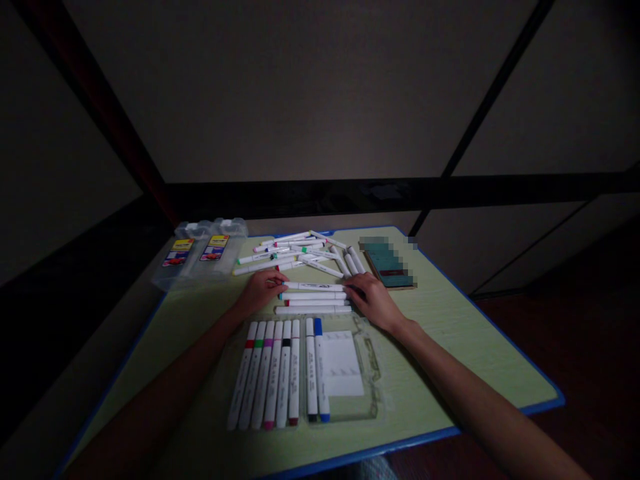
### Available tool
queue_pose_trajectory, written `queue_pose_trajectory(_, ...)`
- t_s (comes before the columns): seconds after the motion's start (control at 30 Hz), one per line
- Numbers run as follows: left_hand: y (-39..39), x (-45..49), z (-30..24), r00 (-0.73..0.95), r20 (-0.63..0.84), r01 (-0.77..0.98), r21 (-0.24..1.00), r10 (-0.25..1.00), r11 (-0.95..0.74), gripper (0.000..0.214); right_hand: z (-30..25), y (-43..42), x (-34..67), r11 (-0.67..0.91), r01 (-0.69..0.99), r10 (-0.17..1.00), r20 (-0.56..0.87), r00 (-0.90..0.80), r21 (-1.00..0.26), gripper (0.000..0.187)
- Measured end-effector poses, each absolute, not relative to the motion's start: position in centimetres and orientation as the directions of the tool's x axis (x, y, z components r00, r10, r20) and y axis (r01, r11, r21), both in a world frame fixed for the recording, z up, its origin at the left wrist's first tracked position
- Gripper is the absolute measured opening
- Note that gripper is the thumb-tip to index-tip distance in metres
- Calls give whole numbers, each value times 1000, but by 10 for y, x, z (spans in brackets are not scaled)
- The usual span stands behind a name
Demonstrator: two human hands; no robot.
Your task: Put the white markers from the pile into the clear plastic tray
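While pinching the left end of a white marker (315, 286) with the fingers of the left hand (261, 292), touching its right end with those of the right hand (371, 299); cannot tell whether grasping there. Situated over the desk (450, 317), just beyond three loose markers (317, 303) and the clear case (371, 360).

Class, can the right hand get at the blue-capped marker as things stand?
Probably yes: nothing covers the blue-capped marker and its right side looks open, though the right hand seems busy at the end of another marker.
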State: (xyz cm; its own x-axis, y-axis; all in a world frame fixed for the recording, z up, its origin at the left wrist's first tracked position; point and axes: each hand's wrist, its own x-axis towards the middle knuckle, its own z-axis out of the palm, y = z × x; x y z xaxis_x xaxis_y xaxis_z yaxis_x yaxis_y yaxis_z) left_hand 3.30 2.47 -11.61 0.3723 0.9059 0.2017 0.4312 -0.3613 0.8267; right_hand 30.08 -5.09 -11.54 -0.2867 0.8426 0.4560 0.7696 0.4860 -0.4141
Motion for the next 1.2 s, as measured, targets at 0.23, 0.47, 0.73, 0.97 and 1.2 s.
queue_pose_trajectory(0.23, 22, 35, -112, 391, 207, 421, 826, 897, -374, 16, -115, -51, 301, 483, 771, 847, 444, -291, -415, 17)
queue_pose_trajectory(0.47, 21, 36, -112, 403, 231, 424, 811, 886, -404, 16, -110, -53, 298, 455, 799, 859, 430, -277, -394, 22)
queue_pose_trajectory(0.73, 22, 36, -113, 406, 229, 427, 808, 885, -405, 16, -112, -52, 299, 431, 835, 873, 392, -290, -343, 35)
queue_pose_trajectory(0.97, 21, 37, -113, 401, 221, 432, 810, 889, -396, 16, -118, -48, 301, 425, 846, 882, 355, -309, -320, 39)
queue_pose_trajectory(1.2, 21, 37, -112, 400, 217, 428, 815, 890, -391, 16, -118, -47, 302, 430, 847, 882, 347, -319, -313, 38)
